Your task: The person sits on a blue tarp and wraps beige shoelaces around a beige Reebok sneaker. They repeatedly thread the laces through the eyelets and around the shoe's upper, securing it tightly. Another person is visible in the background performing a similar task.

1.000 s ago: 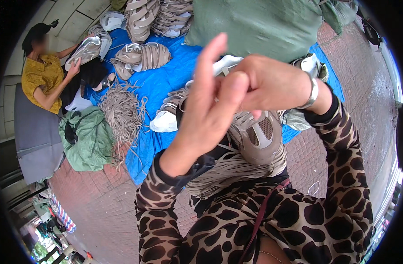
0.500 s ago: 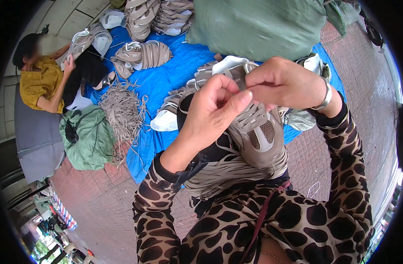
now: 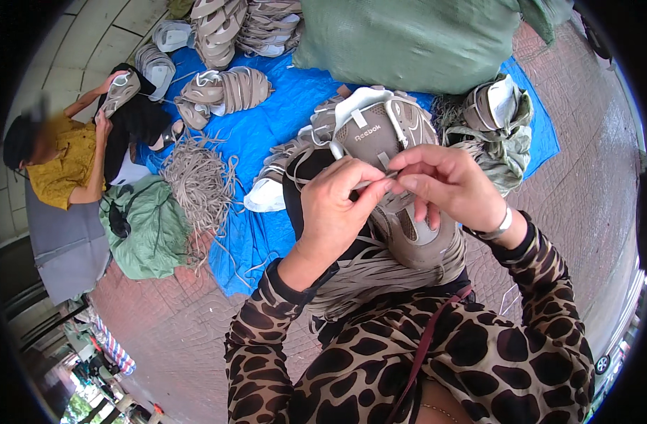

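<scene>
I have the left hand (image 3: pixel 341 194) and right hand (image 3: pixel 447 180) pinching a lace (image 3: pixel 364 184) over a shoe (image 3: pixel 401 226), with a sack (image 3: pixel 408 46) beyond them.

Big dark spots on a tan top (image 3: pixel 376 353)!
The same print runs down the left sleeve (image 3: pixel 258 346) and right sleeve (image 3: pixel 550 283), both ending in plain black cuffs (image 3: pixel 289 288); a broad silver bracelet (image 3: pixel 502 223) gleams by the right hand (image 3: pixel 451 185), a maroon strap (image 3: pixel 420 348) crosses the front, a fine chain (image 3: pixel 438 411) sits nearest.

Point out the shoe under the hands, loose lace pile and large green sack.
Shoe (image 3: pixel 417 249): head view, on its toe.
Loose lace pile (image 3: pixel 196 171): head view, on its middle.
Large green sack (image 3: pixel 408 49): head view, on its side.
</scene>
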Available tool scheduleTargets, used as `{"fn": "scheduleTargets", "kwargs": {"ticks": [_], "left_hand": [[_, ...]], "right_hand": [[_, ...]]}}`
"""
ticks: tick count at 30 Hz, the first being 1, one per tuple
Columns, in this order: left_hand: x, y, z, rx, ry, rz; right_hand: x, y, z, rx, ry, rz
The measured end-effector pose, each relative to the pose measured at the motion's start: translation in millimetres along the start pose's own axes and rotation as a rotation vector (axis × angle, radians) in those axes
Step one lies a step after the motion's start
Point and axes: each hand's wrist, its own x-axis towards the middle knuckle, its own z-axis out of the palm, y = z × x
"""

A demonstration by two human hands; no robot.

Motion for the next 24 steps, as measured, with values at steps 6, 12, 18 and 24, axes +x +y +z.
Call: {"fn": "scheduleTargets", "kwargs": {"ticks": [6, 12, 18, 24], "left_hand": [[-2, 7, -7, -0.028, -0.117, -0.011], [-4, 0, -3, -0.418, -0.142, -0.234], [-5, -7, -5, -0.568, -0.113, -0.303], [0, -8, -3, 0.093, 0.098, -0.008]], "right_hand": [[14, 8, -7, 0.026, -0.141, 0.013], [15, 11, 2, -0.027, -0.062, -0.077], [13, 12, 0, -0.031, -0.006, -0.067], [1, 6, 3, -0.012, 0.068, 0.032]]}}
